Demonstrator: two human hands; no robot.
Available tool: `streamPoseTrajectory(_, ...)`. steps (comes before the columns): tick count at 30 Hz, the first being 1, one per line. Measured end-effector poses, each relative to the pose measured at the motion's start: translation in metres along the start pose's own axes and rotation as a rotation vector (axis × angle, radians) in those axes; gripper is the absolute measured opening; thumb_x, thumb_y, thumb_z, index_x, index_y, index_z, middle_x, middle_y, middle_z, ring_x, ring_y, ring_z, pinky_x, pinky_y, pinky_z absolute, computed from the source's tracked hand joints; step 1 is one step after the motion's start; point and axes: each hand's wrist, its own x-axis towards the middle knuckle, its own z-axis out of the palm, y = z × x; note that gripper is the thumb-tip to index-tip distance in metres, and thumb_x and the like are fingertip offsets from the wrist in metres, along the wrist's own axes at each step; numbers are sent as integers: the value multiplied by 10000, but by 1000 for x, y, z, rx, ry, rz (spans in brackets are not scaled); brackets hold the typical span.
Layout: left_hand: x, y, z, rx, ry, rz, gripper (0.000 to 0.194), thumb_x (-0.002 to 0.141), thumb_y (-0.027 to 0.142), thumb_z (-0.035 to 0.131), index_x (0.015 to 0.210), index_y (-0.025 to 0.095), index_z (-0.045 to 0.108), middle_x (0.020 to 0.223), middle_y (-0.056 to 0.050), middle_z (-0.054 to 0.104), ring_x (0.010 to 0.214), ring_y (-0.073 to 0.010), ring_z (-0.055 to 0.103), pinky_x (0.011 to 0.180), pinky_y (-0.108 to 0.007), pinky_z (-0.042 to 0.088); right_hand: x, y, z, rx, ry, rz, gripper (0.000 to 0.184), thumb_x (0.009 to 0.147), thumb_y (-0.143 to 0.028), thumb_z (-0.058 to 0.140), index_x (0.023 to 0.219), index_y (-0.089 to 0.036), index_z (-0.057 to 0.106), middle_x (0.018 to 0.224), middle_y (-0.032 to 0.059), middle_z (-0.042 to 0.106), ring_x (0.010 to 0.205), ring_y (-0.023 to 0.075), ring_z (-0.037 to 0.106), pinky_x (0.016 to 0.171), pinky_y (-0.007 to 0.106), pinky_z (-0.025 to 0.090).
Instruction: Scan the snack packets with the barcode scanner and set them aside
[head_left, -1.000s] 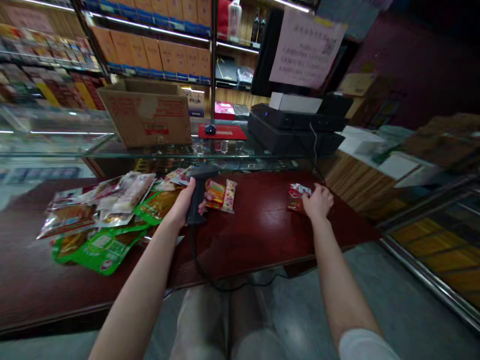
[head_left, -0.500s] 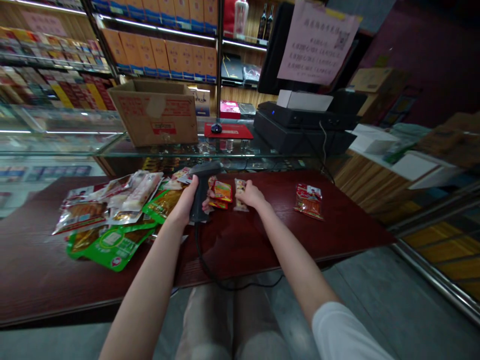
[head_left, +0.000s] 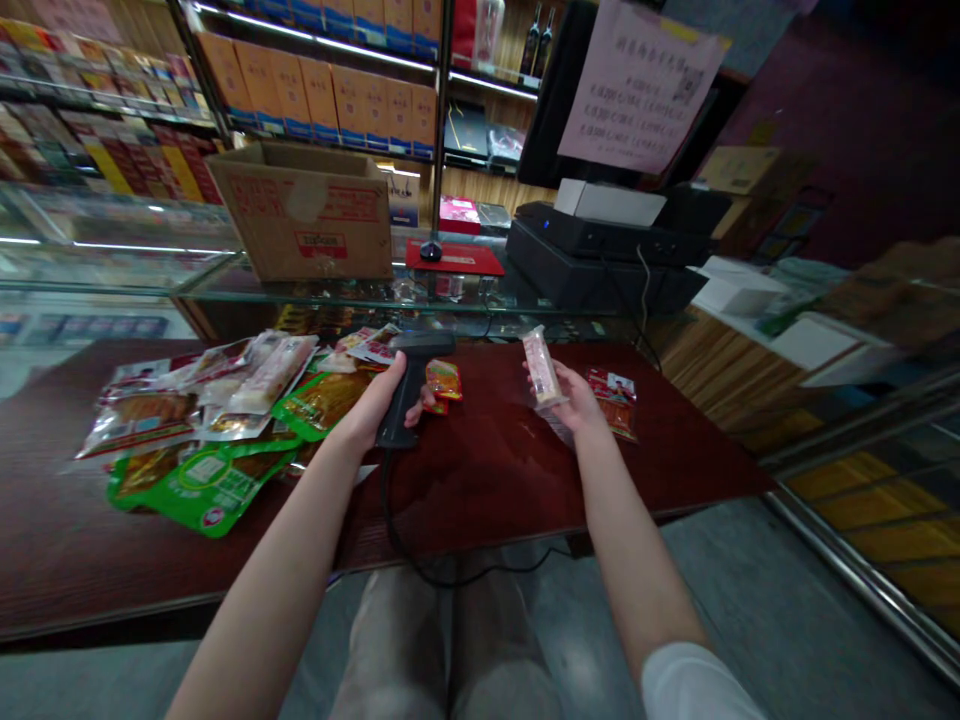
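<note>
My left hand [head_left: 377, 402] is wrapped round the handle of a black barcode scanner [head_left: 409, 385], its head pointing right and its cord hanging down. Raised over the table, a clear-wrapped pale snack packet [head_left: 541, 366] is gripped in my right hand [head_left: 576, 397], tilted with its top leaning left. Behind my left fingers lie small orange and red snack packets [head_left: 444, 380], partly hidden by the scanner. A red snack bag [head_left: 613, 400] lies just beyond my right wrist, partly covered by it. Left of the scanner is a pile of snack bags, among them a green one [head_left: 202, 487].
An open cardboard box [head_left: 307, 220] stands on the glass counter [head_left: 292, 288] behind the dark red table [head_left: 480, 480]. Right of it are a red mat [head_left: 465, 259] and a black cash register [head_left: 600, 262]. Shelves of boxed goods line the back.
My right hand has lifted the pale packet off the table and carried it right, turning it upright. My left hand keeps hold of the scanner. The view has shifted slightly.
</note>
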Motion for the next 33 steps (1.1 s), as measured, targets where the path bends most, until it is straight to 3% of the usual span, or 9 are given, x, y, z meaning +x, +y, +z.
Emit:
streamPoseTrajectory(10,-2,-18,30,16,-109,-85,646,821,767,547,917,132,624,625,-34,626,372,-65,415,354,-198,325,0,2,11,127,-19,-22,224,870,-198,588,1087,-203,645,1073,65,781,817,144,738,681,230,625)
streamPoseTrajectory(17,-8,-25,51,79,-149,-158,673,776,766,609,967,121,611,644,-34,642,387,-74,455,358,-196,326,1,6,16,-3,-22,-58,228,853,-282,633,1076,-233,618,1112,60,768,1001,195,733,887,355,618)
streamPoseTrajectory(22,-9,-26,53,48,-140,-129,630,779,745,623,929,133,606,626,-24,630,373,-71,437,351,-199,319,-3,6,21,-227,-20,-37,307,868,-387,560,1134,-235,592,1296,105,698,1181,257,674,972,465,571)
streamPoseTrajectory(29,-10,-25,55,51,-150,-105,654,726,762,666,904,136,597,615,-13,620,375,-69,438,350,-198,324,-5,9,25,-230,-51,-32,345,810,-412,620,1104,-236,575,1229,114,716,1106,261,695,950,462,563)
streamPoseTrajectory(31,-11,-22,53,63,-139,-98,656,724,767,663,901,139,599,618,-17,626,376,-72,447,349,-197,325,-3,10,21,-259,-24,-78,388,789,-432,650,1116,-243,561,1176,101,722,1065,261,702,936,461,561)
streamPoseTrajectory(33,-10,-18,48,72,-115,-85,648,728,761,665,906,141,606,645,-32,649,380,-76,460,349,-199,333,1,9,12,-399,95,-200,435,766,-424,667,1141,-241,545,1156,96,706,1063,258,690,942,454,547)
